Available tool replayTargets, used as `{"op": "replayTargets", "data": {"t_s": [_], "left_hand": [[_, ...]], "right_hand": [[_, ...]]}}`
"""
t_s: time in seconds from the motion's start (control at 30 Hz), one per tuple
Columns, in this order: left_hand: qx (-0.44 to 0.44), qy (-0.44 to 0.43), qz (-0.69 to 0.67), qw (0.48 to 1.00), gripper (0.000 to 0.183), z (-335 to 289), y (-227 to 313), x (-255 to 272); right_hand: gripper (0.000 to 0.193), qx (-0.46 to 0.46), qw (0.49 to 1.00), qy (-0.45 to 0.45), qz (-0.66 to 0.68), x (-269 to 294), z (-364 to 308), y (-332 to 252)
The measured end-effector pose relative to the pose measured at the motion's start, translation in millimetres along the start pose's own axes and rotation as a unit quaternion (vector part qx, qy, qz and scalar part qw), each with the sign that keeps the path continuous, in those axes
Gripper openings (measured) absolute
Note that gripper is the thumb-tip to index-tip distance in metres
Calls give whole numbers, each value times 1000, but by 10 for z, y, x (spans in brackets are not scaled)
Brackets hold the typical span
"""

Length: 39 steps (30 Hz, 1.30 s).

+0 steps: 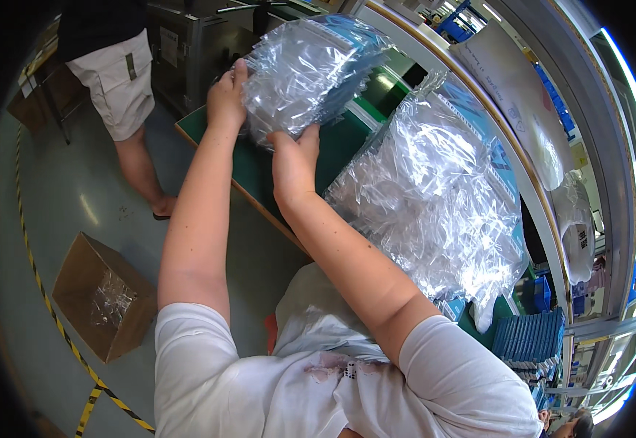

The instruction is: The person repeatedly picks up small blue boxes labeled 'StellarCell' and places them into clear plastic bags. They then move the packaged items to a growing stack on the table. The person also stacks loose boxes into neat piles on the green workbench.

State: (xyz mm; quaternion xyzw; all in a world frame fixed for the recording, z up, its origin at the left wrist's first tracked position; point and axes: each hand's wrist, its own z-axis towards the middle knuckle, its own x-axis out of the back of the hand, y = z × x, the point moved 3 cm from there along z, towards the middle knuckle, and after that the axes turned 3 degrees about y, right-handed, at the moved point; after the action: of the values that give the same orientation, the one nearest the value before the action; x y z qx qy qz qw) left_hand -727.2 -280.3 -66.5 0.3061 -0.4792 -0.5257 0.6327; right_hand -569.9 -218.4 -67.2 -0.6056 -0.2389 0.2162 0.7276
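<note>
A bundle of clear plastic bags with blue printed parts is gripped between my two hands, above the far end of the green tabletop. My left hand presses on its left side, thumb uppermost. On the near lower edge, my right hand pinches the bundle, with some fingers hidden beneath it. To the right of my right forearm lies a large heap of similar clear bags, shiny and crumpled, with blue panels along its far side.
An open cardboard box with clear plastic scraps stands on the floor at left, beside yellow-black tape. Another person's leg is at upper left. Stacked blue flat packs stand at right. A metal-framed shelf edge curves behind the heap.
</note>
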Motion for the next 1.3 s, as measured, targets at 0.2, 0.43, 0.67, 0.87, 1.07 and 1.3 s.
{"op": "replayTargets", "data": {"t_s": [0.2,0.43,0.67,0.87,1.07,1.3], "left_hand": [[4,-6,99,995,69,129,-169,-59],[-15,1,46,999,71,208,-285,-68],[-63,27,28,997,77,329,-506,-147],[-48,58,-6,997,76,397,-647,-114],[-55,166,-77,982,61,41,-237,144],[-159,258,-39,952,43,-919,310,489]], "right_hand": [[83,-5,1000,-2,-9,-61,-12,-119],[82,0,999,3,-37,-140,-1,-139],[83,-1,1000,-8,-3,-122,-3,-79],[82,20,994,-29,108,67,-423,17],[70,-64,908,-413,-23,1278,-1726,-538],[46,-154,839,-486,-191,3064,-1734,-791]]}}
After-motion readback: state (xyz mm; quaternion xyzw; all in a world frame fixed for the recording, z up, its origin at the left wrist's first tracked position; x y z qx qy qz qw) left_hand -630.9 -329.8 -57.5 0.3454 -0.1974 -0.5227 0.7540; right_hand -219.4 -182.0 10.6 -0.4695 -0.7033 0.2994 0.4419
